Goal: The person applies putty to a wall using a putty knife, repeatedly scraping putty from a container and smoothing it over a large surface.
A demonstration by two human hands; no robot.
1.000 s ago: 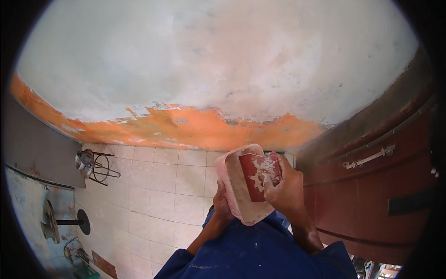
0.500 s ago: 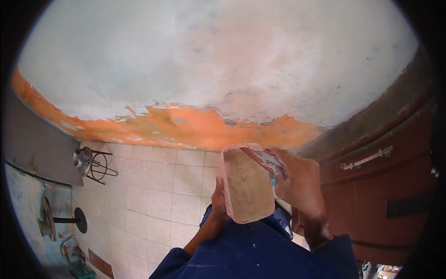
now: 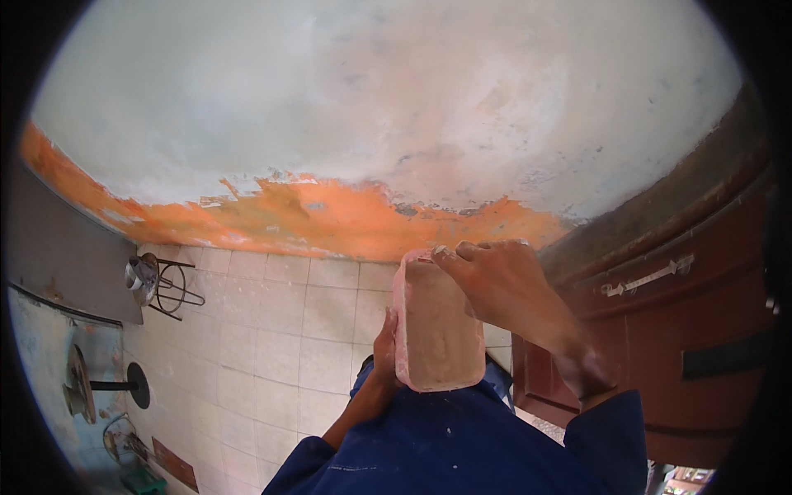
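My left hand [image 3: 385, 351] grips the left side of a pink rectangular tub [image 3: 401, 330], its thumb along the outer wall. Smooth beige putty [image 3: 445, 338] lies inside, and dried smears coat the rim. Over the tub's far right corner, my right hand [image 3: 499, 285] is bent down with fingers closed. It holds a flat reddish scraper, now almost wholly hidden behind the fingers at the far rim. Whitish putty marks the right fingertips. Both hands are in front of my blue shirt.
Ahead stands a wall patched in whitish putty [image 3: 396, 107], with bare orange paint [image 3: 330, 219] along its bottom. A brown door [image 3: 643, 330] with a handle is close on the right. To the left are a metal-legged stool [image 3: 169, 285] and a round-based stand [image 3: 139, 385] on tiled floor [image 3: 272, 322].
My right hand has turned over and shifted left to the tub's far rim, so the scraper blade that showed across the putty is now hidden. The tub is slightly more upright in view.
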